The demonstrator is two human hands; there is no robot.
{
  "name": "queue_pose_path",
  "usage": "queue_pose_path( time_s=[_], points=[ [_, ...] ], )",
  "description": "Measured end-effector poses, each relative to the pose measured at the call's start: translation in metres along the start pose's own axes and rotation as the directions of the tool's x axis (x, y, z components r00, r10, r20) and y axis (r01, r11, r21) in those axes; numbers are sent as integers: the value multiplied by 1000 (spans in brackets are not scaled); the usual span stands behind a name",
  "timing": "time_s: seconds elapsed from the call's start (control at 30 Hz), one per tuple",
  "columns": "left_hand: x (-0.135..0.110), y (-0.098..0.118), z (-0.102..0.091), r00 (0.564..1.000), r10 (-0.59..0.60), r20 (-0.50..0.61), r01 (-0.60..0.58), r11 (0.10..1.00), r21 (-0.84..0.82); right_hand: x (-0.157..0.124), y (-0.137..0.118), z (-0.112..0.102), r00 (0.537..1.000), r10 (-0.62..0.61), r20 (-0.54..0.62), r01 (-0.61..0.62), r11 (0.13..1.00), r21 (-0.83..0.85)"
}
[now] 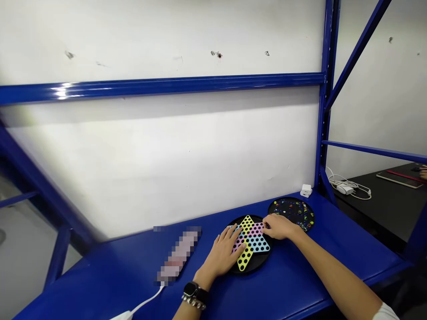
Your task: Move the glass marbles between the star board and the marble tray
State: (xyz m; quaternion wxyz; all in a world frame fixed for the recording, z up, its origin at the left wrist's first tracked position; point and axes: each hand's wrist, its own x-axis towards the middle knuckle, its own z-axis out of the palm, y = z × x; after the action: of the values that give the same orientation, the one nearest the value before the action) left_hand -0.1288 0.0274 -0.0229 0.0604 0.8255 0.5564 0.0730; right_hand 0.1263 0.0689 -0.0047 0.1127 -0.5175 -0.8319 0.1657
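Pastel checkers board (256,243) sits under the wide-spread left hand (222,251), the right hand (278,226) curled against its edge.

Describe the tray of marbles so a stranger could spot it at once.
On the blue metal bench against the white wall, find two round black trays. The tray of marbles sits nearer the white plug adapter; it holds loose coloured marbles, while its neighbour carries a star-shaped board in yellow, pink and blue.

One left hand (220,253), one right hand (278,226), one star board (256,262), one marble tray (292,212), one white charger (306,191)
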Motion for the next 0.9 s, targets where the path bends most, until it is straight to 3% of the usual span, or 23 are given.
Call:
queue_pose_path(
  time_s=[0.4, 0.57, 0.7, 0.77, 0.9],
  points=[
    [-1, 1, -3, 999, -19, 35, 19, 1000, -5, 1, 2, 4, 992, -124, 39, 116, 980, 159],
    [0, -1, -1, 1000, -2, 9, 2, 1000, 1, 3, 13, -9, 992, -117, 40, 104, 963, 249],
    [-1, 0, -2, 1000, 8, 10, -8, 1000, -13, -3, 45, -32, 996, 68, -56, -56, 979, 199],
    [-1, 0, -3, 1000, 13, 9, -13, 1000, -18, -9, 65, -43, 976, 214, -31, -207, 967, 152],
    [-1, 1, -3, 1000, 1, 16, 0, 1000, -21, -21, 97, -53, 945, 304, 121, -318, 941, 120]
  ],
)
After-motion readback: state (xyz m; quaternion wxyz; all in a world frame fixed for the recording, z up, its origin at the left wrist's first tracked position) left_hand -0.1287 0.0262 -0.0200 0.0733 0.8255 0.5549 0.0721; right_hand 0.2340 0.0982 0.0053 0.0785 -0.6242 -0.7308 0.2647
